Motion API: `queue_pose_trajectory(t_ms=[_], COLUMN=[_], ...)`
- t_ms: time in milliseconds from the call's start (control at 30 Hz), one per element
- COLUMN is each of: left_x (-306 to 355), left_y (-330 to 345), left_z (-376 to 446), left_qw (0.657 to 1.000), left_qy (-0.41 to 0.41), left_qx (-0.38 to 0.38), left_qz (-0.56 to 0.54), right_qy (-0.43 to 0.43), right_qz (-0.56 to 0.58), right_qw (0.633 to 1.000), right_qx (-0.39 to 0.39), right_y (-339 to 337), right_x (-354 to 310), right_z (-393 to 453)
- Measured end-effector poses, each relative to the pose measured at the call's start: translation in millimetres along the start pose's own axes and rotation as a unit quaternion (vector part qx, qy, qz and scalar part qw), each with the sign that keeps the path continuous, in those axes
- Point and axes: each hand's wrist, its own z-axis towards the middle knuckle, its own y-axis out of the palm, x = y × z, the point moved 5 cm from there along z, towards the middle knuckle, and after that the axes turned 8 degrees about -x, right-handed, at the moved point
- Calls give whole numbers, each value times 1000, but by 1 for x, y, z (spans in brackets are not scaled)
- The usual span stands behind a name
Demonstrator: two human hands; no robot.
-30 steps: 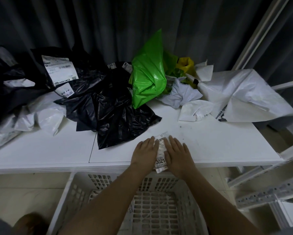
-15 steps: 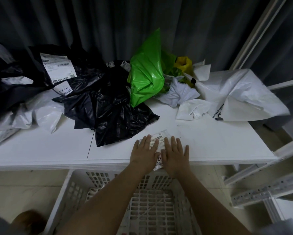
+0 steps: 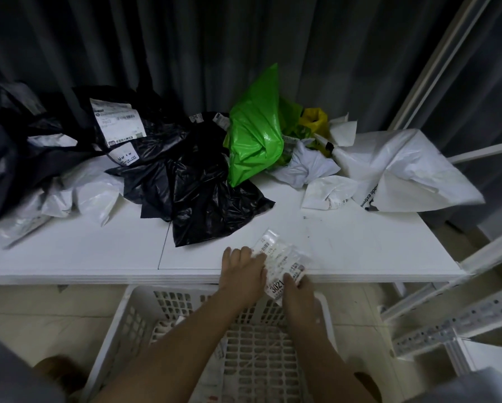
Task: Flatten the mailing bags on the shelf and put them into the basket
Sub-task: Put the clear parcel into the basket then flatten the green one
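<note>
Your left hand (image 3: 242,270) lies with knuckles up on the near lip of the shelf (image 3: 69,257), its fingertips pressing the left edge of a small clear mailing bag (image 3: 283,264); the fingers look bent at the knuckles, though you cannot tell whether they pinch the film or only pin it. Your right hand (image 3: 296,289) has hold of the bag's near end, fingers curled round the corner that hangs over the lip, beside the printed number.

Largest down: the shelf spans the frame from 9 to 3 o'clock. At its 12 o'clock, against the curtain, sits the unsorted heap: a crumpled black bag (image 3: 203,199) in the middle, a big white bag (image 3: 404,170) at 2 o'clock, a green bag (image 3: 255,135) standing upright between them, and smaller white bags (image 3: 78,196) at 10 o'clock. Below the lip, at 6 o'clock, stands the white basket (image 3: 113,324), its open grid floor under both your forearms.

The small bag is the piece in hand. It lies flat on the shelf edge, long axis running from about 11 o'clock at the far end to 5 o'clock at the near end, and that near end already overhangs the basket. It looks flattened enough to go. The right hand is nearer the overhanging end, so the drop probably belongs to it: draw the bag toward 6 o'clock along its own axis, straight off the lip and down into the basket, letting the left hand lift clear so the film does not drag.
</note>
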Motion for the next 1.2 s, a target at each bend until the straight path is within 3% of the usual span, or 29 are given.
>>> queue_pose_trajectory(t_ms=[167,300,533,767,900,1000,1200], left_x=[-54,-106,-165,-190,-191,-188,-178], left_y=[-12,-6,14,44,53,46,-19], left_z=[-39,-72,-118,-136,-132,-124,-110], left_qw=[985,973,969,969,968,969,965], left_qy=[-32,-74,-111,-125,-123,-124,-122], left_qx=[81,79,36,-82,-98,-74,105], left_qz=[-147,-205,-219,-197,-194,-202,-209], right_qy=[-41,-18,57,87,20,-77,-249], right_qz=[-66,-129,-190,-207,-264,-282,-261], right_qw=[987,969,956,961,945,931,920], right_qx=[-138,-210,-215,-163,-193,-220,-153], right_y=[22,49,103,128,135,147,152], right_x=[8,40,107,144,109,64,-36], right_z=[-14,-31,-46,-44,-56,-62,-71])
